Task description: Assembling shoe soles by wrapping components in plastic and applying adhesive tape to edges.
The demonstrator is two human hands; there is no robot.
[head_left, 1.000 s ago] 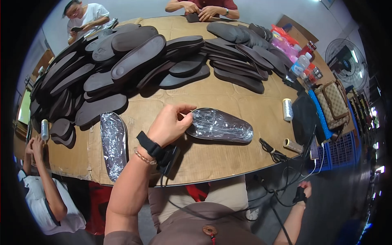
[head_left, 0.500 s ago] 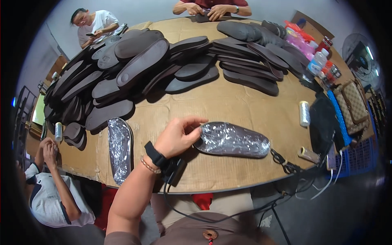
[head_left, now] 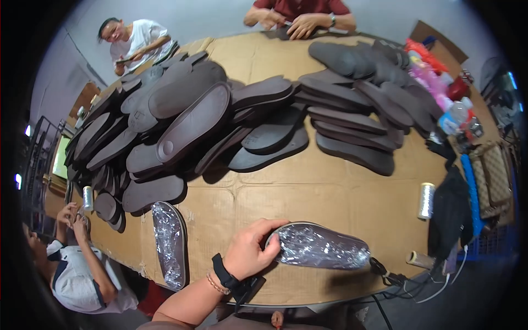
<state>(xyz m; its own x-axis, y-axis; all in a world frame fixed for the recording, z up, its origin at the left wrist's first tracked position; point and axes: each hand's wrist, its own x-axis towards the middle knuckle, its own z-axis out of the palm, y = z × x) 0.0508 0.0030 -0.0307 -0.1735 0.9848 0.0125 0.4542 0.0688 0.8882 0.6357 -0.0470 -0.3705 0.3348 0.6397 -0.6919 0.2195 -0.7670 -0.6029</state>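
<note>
My left hand (head_left: 254, 250) grips the left end of a dark brown shoe sole (head_left: 322, 246), its thumb on the near side and its fingers on the far side. Clear, shiny plastic film is wrapped round the sole. A shadow falls on the cardboard just below it; I cannot tell whether the sole is raised. A dark band and a beaded bracelet are on my left wrist. To the left of my hand, a second film-wrapped sole (head_left: 169, 246) lies lengthwise on the cardboard. My right hand is out of view.
Bare soles (head_left: 192, 132) are heaped across the cardboard-covered table (head_left: 242, 198). At right are a roll of film (head_left: 426, 201), another roll (head_left: 419, 259), a coiled black cable (head_left: 386, 271), bottles and bags. Co-workers sit at left (head_left: 91, 269), far left (head_left: 137, 41) and across (head_left: 300, 19).
The view has tipped upward, so the table sits lower in the picture. My left hand keeps hold of the wrapped sole. The shadow under the sole is larger.
</note>
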